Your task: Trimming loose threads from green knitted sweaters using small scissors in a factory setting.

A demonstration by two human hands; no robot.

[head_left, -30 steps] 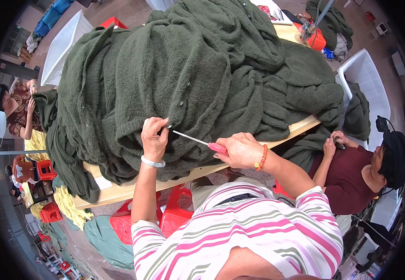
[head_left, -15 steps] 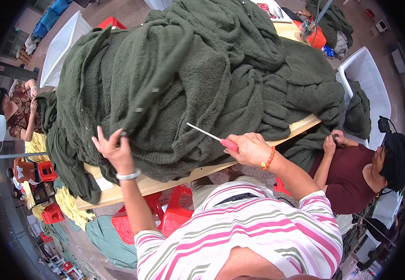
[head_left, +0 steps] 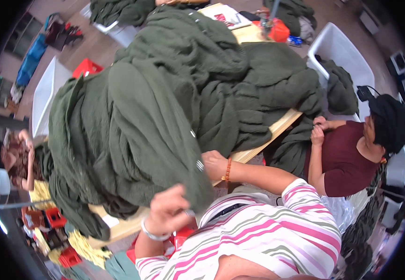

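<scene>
Wooden and pale, the surface (head_left: 277, 128) is showing only along its near edge, because a heap of dark green fleece garments (head_left: 239, 88) is covering nearly all of it. We are lifting one green garment (head_left: 132, 135) off the near side of that heap, and it is hanging in a broad fold over the edge toward us. Our left hand (head_left: 169, 210), a silver bangle at the wrist, is closing into a fist on the garment's lower hem, raising it clear of the edge so the cloth is draping free. Our right hand (head_left: 214, 164), with orange beads at the wrist, is reaching under the fold beside a small white tag (head_left: 200, 165); the cloth is hiding its fingers, so we cannot tell whether they are pinching anything. Another person in a maroon top (head_left: 340, 161) is sitting close on our right, working on more green cloth, leaving us little room that way. White tubs (head_left: 338, 49) are standing beyond the surface's far corners.
</scene>
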